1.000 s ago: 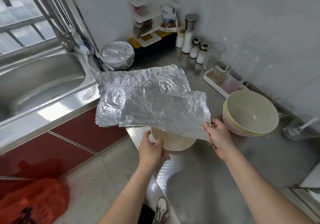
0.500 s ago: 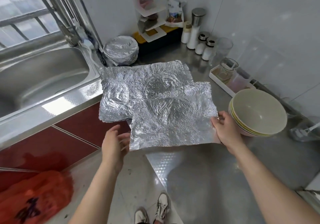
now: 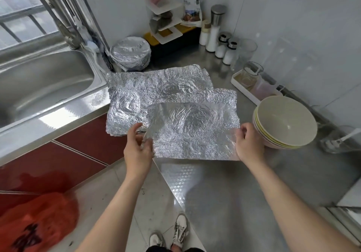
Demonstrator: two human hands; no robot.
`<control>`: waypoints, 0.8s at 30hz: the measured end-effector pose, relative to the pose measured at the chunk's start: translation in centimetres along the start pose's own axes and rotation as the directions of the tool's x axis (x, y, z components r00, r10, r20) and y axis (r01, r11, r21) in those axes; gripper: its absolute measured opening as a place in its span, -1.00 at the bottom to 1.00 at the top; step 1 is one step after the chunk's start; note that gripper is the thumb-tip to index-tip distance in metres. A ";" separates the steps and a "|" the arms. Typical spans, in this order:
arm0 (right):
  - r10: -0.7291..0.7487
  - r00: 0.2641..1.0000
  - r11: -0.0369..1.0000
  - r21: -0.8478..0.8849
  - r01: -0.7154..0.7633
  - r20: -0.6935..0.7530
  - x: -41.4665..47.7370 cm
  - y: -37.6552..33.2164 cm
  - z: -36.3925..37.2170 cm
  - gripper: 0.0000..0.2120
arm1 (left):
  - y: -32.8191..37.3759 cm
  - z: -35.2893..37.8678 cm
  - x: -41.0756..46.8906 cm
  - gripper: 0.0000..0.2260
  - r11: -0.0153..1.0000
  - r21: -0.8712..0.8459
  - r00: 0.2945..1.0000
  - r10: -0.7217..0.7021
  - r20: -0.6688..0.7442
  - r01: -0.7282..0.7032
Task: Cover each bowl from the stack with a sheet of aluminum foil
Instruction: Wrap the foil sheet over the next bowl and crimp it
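Head camera showed your right hand (image 3: 249, 144) pinching the foil sheet (image 3: 193, 130) over the counter (image 3: 224, 193), left of the bowl stack (image 3: 285, 123); your left hand (image 3: 138, 146) touched its left edge, grip unclear.

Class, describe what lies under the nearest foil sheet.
A round bulge shows through the foil sheet; its cause is covered. Crumpled foil lies beneath its far edge.

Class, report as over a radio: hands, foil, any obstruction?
Right hand pinches foil edge; left hand at opposite edge, grip unclear. Foil spread out, round bulge mid-sheet. Bowl stack close beside right hand.
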State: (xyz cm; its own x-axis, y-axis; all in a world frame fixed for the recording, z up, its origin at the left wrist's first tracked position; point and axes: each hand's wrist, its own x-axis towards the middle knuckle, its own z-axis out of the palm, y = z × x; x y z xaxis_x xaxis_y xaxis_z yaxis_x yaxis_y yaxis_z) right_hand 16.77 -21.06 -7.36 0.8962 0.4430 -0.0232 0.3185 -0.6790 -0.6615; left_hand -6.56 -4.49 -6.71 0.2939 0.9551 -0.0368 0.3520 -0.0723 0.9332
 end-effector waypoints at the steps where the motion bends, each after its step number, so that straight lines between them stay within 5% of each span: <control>1: -0.026 1.000 0.999 -0.020 0.026 -0.006 -0.1 -0.1 0.0 -0.82 | -0.3 -0.1 0.0 -0.57 1.000 0.021 1.000 -0.004 0.005 0.004; 5: -0.083 0.996 0.996 -0.033 0.082 -0.033 -0.6 0.1 0.4 -0.84 | -0.6 -0.2 -0.2 -0.46 0.992 0.121 0.999 0.039 0.014 -0.040; 8: -0.107 0.994 0.994 0.014 0.108 -0.034 -1.0 0.4 0.4 -0.89 | -0.3 -0.1 -0.2 -0.41 0.843 0.507 0.970 0.237 -0.054 -0.178; 10: -0.106 0.994 0.993 0.047 0.107 -0.026 -1.4 0.4 0.3 -0.91 | 0.6 0.5 -0.5 -0.53 0.686 0.582 0.869 0.490 0.074 -0.437; 12: -0.097 0.995 0.993 0.070 0.099 -0.025 -1.7 0.4 0.3 -0.94 | 1.4 2.2 -1.4 -0.69 0.536 0.521 0.735 0.597 0.322 -0.664; 15: -0.061 0.998 0.994 0.090 0.061 0.005 -2.1 0.4 0.3 -0.97 | 1.9 4.2 -3.3 -0.54 0.467 0.476 0.659 0.408 0.632 -0.746; 19: 0.062 0.996 0.953 0.293 -0.079 0.065 -1.8 0.1 -0.1 -0.95 | 1.0 4.3 -4.1 -0.25 0.442 0.448 0.592 0.272 0.759 -0.777; 22: 0.214 0.960 0.796 0.537 -0.280 0.183 -1.3 -0.4 -1.4 -0.90 | 1.0 3.8 -4.3 -0.40 0.399 0.390 0.537 0.384 0.751 -0.830; 24: 0.237 0.905 0.502 0.753 -0.425 0.353 -0.7 -1.6 -3.1 -0.83 | 2.3 3.5 -3.5 -0.58 0.461 0.359 0.576 0.528 0.624 -0.811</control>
State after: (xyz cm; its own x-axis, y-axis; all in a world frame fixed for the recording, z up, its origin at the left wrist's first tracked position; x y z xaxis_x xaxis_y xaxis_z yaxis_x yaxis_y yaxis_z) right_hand 16.62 -22.08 -3.93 0.7778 0.4469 -0.4419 -0.4532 -0.0884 -0.8870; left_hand -3.70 -8.96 -5.70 0.9095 0.3329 0.2488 0.2427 -0.9114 0.3323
